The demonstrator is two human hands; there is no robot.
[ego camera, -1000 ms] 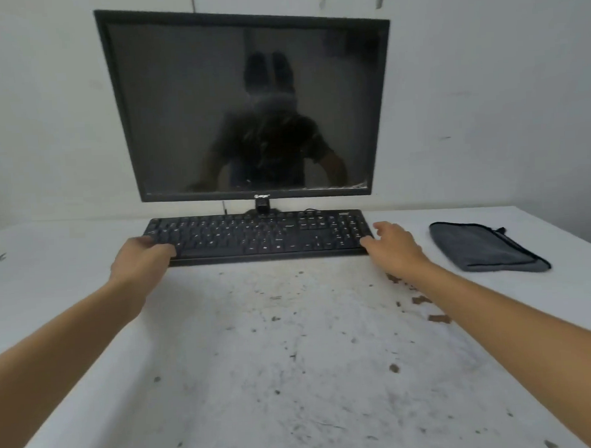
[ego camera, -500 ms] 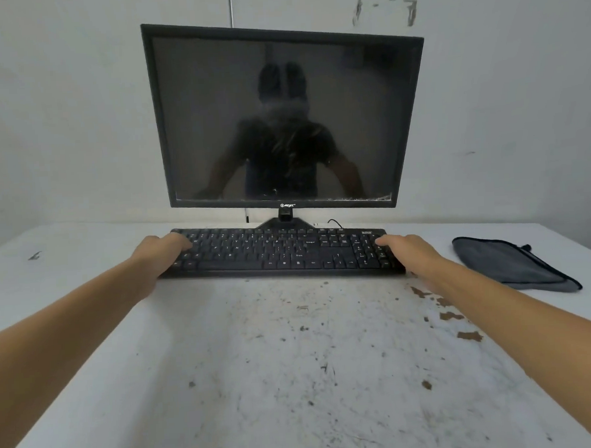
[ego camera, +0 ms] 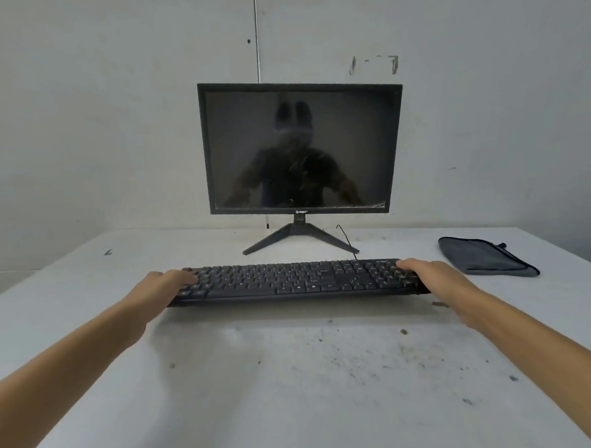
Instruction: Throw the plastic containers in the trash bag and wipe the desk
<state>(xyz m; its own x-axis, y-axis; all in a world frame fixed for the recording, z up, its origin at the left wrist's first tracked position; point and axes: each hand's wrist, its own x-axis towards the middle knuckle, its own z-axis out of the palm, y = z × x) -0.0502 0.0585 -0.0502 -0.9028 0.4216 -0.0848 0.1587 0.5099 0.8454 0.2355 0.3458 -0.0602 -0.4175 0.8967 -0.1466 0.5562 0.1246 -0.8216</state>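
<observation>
A black monitor (ego camera: 300,148) is seen in the middle, held upright on a V-shaped stand (ego camera: 300,237) close before a pale grey wall (ego camera: 110,113). Its screen is dark, and a dim reflection is shown in it. A small logo (ego camera: 301,211) is printed on the lower bezel, too small to be read. A black keyboard (ego camera: 290,280) is found in front of the stand, parallel to the screen, and a shadow is cast under its front edge. A thin black cable (ego camera: 346,238) is led from its back edge past the stand's right leg. The wall is divided by a vertical seam (ego camera: 256,34).
</observation>
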